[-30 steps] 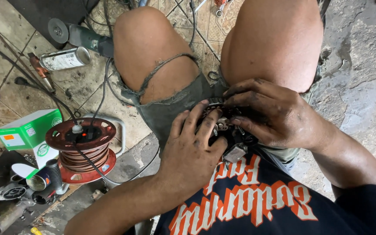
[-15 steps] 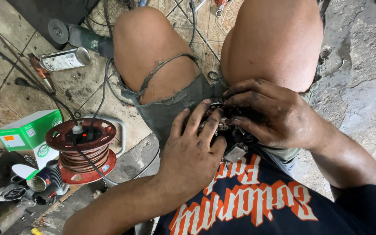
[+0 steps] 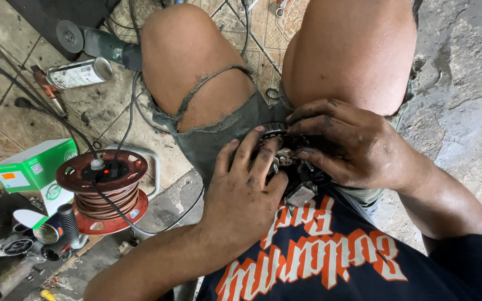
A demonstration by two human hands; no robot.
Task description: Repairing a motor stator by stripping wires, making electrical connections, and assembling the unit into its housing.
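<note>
Your left hand (image 3: 244, 192) and right hand (image 3: 352, 146) both sit on a small dark metal part (image 3: 285, 159) in your lap, between the thighs, roughly centre frame; left fingers (image 3: 263, 156) press it from 7 o'clock, right hand clamps over it from 2 o'clock, so both are grasping the part, not clenched empty; keep it braced against the shorts, let the right hand steady while the left fingertips work, stay off the sharp edges; grease on both hands, so grip likely slips; the part itself is mostly covered by fingers, shape and type hard to make out; a grey tab (image 3: 299, 195) hangs below at 6 o'clock, unclear what; red cable reel (image 3: 104, 189) at 9 o'clock on the floor, green box (image 3: 32, 167) beside it, angle grinder (image 3: 93, 40) at 11 o'clock; tools at bottom left cut off.
</note>
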